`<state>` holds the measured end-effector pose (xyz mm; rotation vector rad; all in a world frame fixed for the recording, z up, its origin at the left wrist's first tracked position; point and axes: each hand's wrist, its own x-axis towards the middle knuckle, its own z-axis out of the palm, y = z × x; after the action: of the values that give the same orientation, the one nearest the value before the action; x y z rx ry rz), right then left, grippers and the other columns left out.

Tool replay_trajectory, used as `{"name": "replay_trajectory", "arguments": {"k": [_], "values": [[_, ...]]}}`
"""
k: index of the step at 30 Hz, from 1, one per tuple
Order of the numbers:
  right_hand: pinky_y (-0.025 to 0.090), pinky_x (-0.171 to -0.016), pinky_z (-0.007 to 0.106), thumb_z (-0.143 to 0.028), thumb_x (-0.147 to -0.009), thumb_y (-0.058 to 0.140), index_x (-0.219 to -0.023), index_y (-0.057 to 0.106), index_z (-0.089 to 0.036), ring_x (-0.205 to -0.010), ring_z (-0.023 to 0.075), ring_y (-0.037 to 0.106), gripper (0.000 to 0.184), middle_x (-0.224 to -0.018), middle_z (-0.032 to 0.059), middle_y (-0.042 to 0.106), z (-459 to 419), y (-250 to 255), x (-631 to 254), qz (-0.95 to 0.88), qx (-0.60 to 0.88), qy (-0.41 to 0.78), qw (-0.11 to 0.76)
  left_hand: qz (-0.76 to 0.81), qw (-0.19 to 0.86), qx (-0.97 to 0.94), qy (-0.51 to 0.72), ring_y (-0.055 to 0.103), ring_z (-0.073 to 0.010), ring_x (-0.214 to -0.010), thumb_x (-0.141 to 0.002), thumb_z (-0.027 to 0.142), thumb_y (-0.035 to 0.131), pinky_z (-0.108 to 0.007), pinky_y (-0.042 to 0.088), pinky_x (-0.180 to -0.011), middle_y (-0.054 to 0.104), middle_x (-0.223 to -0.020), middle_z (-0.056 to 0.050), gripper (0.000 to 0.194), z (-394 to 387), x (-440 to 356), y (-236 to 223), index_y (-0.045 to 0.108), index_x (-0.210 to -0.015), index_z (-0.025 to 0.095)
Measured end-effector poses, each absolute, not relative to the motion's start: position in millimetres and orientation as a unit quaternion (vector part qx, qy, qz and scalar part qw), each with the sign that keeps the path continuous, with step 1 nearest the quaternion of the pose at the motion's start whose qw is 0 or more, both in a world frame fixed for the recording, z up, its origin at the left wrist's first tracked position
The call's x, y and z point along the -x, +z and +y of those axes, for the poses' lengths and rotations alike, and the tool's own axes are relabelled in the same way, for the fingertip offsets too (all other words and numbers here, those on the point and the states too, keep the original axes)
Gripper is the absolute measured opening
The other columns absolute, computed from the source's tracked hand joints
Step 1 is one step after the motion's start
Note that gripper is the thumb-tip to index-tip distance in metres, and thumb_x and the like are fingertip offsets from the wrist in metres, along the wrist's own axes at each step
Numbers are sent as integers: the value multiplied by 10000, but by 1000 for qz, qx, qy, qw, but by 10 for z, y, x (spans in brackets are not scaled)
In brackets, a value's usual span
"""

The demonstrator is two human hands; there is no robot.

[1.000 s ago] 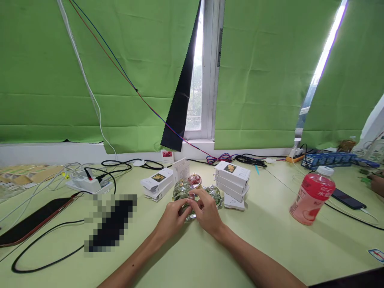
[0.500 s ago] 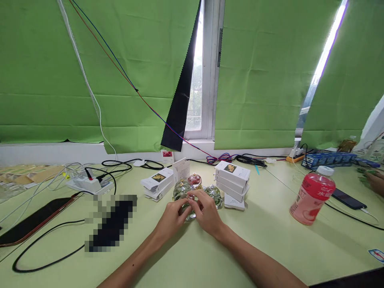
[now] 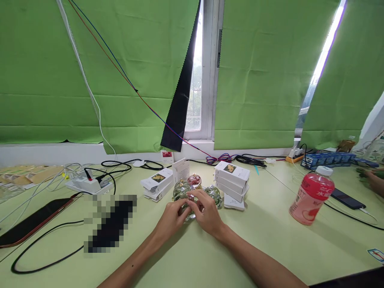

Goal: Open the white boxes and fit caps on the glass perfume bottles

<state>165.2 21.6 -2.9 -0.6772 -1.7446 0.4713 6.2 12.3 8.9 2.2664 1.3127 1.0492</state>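
Note:
My left hand (image 3: 170, 219) and my right hand (image 3: 206, 212) meet over the table, fingers bent and fingertips close together. Between and under them shows a shiny silvery-green Christmas bauble (image 3: 190, 217), mostly hidden by the fingers, which grip it near its top. Just behind my left hand is a green bauble (image 3: 181, 189) with a gold cap. A pink bauble (image 3: 194, 181) stands farther back. Beside my right hand's fingers lies another green bauble (image 3: 213, 196).
White boxes are stacked left (image 3: 157, 179) and right (image 3: 231, 178) of the baubles. A pink drink bottle (image 3: 312, 197) stands at the right, near a phone (image 3: 348, 199). At the left are a power strip (image 3: 90, 184), cables and another phone (image 3: 36, 220). Another person's hand (image 3: 376, 182) shows at the far right.
Almost nothing differs. The view has shifted very slightly, while both my hands stay in place around the bauble.

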Motion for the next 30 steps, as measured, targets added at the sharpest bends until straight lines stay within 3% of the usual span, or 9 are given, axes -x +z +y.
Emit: {"name": "replay_trajectory", "arguments": {"k": [2,4,12,19,22,26,30], "values": [[528,-635,261,-177,-983,488,-1152,662,-223,-895,193,658,247,-1088,97,676,216,-24,-1658,-747,273,198,574,462,159,-791,368,524,-125,-561,-940,300,507,-225,409,-581,666,-628,0,272,131,-54,74,720,-853,156],[541,-688,273,-158,-983,480,-1146,665,-222,-967,205,656,255,-1078,94,678,222,-22,-1661,-747,269,196,575,466,155,-791,366,505,-118,-544,-941,313,513,-221,393,-566,661,-624,5,271,139,-46,59,724,-878,154],[518,-621,265,-174,-975,496,-1094,672,-212,-809,184,638,216,-990,81,657,231,-8,-1649,-744,298,203,563,469,147,-795,357,470,-107,-528,-930,306,516,-215,366,-547,674,-652,9,263,125,-46,86,728,-877,159],[456,-522,244,-233,-958,565,-1063,668,-200,-538,98,492,151,-954,46,624,260,-52,-1642,-731,333,216,555,463,144,-798,358,471,-110,-537,-932,310,505,-214,381,-564,663,-638,10,279,136,-41,75,718,-836,157],[460,-533,248,-236,-965,557,-1143,655,-208,-529,97,486,206,-981,50,629,248,-54,-1652,-734,327,220,554,459,144,-800,359,467,-109,-535,-931,301,507,-211,367,-553,653,-626,15,271,140,-42,74,709,-816,161],[510,-649,268,-196,-992,495,-1271,616,-244,-765,163,627,307,-1121,81,657,234,-36,-1669,-754,293,208,550,465,138,-799,356,456,-106,-524,-944,313,503,-210,346,-538,636,-610,17,293,149,-40,65,698,-787,160],[530,-764,298,-174,-1003,461,-1264,624,-243,-980,209,651,316,-1119,85,678,243,-29,-1673,-759,277,199,555,471,145,-796,353,435,-105,-515,-939,334,515,-216,341,-530,631,-607,16,288,158,-32,52,721,-847,156]]}}
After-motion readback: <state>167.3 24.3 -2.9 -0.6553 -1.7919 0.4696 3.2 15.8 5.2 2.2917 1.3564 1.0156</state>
